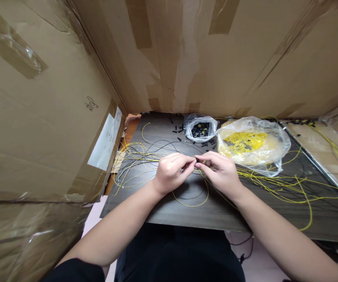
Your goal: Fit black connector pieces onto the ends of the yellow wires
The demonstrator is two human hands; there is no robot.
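My left hand [173, 171] and my right hand [222, 172] meet fingertip to fingertip above the middle of the dark table. Between the right thumb and forefinger sits a small black piece [197, 159], its exact kind too small to tell. The left thumb and forefinger are pinched together right beside it; whatever they grip is hidden. Thin yellow wires [263, 178] run under both hands to either side, and one yellow loop [192, 205] hangs just below them on the tabletop.
Behind the hands stand a clear bag of black pieces [200, 131] and a larger bag of small yellow pieces [245, 141]. Loose black pieces [179, 139] lie nearby. Cardboard walls [169, 70] enclose the table [169, 215] at the back and left.
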